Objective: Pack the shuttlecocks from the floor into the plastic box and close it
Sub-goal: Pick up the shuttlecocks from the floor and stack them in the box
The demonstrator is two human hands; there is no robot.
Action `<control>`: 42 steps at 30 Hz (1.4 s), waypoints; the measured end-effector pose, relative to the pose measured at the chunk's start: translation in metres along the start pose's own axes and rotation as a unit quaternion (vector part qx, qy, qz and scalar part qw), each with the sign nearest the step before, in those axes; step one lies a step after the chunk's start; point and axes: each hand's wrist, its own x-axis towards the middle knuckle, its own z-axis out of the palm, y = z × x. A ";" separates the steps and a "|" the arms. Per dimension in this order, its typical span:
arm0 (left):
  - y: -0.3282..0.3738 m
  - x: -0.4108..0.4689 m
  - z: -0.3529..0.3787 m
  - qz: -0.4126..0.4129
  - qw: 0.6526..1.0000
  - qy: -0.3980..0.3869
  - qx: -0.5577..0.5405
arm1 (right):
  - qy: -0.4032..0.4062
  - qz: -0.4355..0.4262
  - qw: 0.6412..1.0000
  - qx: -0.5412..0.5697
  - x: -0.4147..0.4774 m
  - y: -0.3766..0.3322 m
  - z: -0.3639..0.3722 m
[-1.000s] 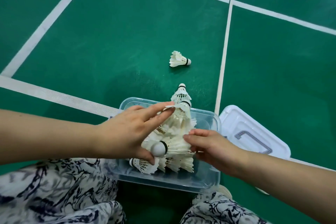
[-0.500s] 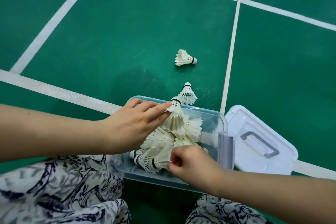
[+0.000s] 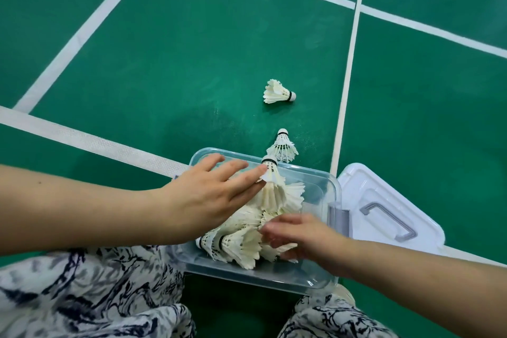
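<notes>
Box (image 3: pixel 255 273) sits open on the green floor (image 3: pixel 164 63), pile of shuttlecocks (image 3: pixel 241 244) inside, the top one (image 3: pixel 271 174) poking above the far rim. Left hand (image 3: pixel 203 200) lies flat on the pile, fingers straight, tips touching the top one. Right hand (image 3: pixel 307 239) is at the pile's near right, fingers bent over feathers, blurred, can't tell if it grips. Lid (image 3: pixel 356 186) lies just beside the box's right edge. Two loose shuttlecocks beyond the far rim: one upright (image 3: pixel 282 147) just beside it, one on its side (image 3: pixel 277 92) farther out
</notes>
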 end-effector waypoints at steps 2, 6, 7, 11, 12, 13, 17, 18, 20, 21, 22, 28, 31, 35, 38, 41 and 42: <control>0.007 0.003 -0.007 -0.006 1.000 0.013 0.018 | -0.022 0.033 0.981 0.188 -0.015 -0.010 -0.006; 0.015 0.017 -0.013 -0.027 0.997 0.029 0.059 | -0.040 0.069 0.934 0.349 -0.035 -0.018 -0.007; 0.017 0.020 -0.013 -0.024 0.997 0.033 0.063 | -0.031 0.074 0.926 0.369 -0.037 -0.018 -0.006; 0.029 0.026 -0.016 0.012 0.998 0.035 0.047 | 0.010 0.070 0.900 0.429 -0.037 -0.019 -0.006; 0.031 0.026 -0.016 0.016 0.998 0.039 0.046 | 0.023 0.070 0.898 0.433 -0.036 -0.018 -0.008; 0.033 0.025 -0.015 0.017 0.998 0.037 0.050 | 0.035 0.072 0.898 0.433 -0.034 -0.018 -0.009; 0.039 0.021 -0.006 0.054 0.995 0.045 0.072 | 0.071 0.062 0.895 0.437 -0.031 -0.017 -0.010; 0.040 0.019 -0.003 0.073 0.994 0.042 0.071 | 0.086 0.050 0.895 0.435 -0.029 -0.017 -0.011; 0.041 0.016 -0.002 0.097 0.994 0.024 0.049 | 0.123 0.021 0.904 0.410 -0.025 -0.016 -0.014; 0.040 0.015 -0.003 0.099 0.995 0.015 0.029 | 0.141 0.009 0.912 0.385 -0.023 -0.014 -0.016; 0.038 0.014 -0.003 0.100 0.995 0.011 0.010 | 0.155 -0.001 0.921 0.357 -0.021 -0.012 -0.017; 0.022 0.011 0.004 0.075 0.993 -0.038 -0.078 | 0.191 -0.090 0.971 0.111 -0.035 0.010 -0.024; 0.009 0.004 0.011 0.045 0.992 -0.056 -0.106 | 0.149 -0.114 0.982 0.012 -0.045 0.024 -0.023; 0.001 -0.004 0.013 -0.017 0.986 -0.077 -0.144 | 0.057 -0.076 0.986 -0.139 -0.038 0.035 -0.017; 0.002 -0.005 0.015 -0.013 0.988 -0.056 -0.143 | 0.011 -0.081 0.962 -0.261 -0.024 0.031 -0.010; 0.001 -0.004 0.019 0.002 0.988 -0.062 -0.140 | -0.014 -0.101 0.940 -0.325 -0.008 0.025 -0.002; 0.001 -0.003 0.021 0.006 0.989 -0.060 -0.136 | -0.019 -0.103 0.931 -0.348 -0.002 0.025 0.000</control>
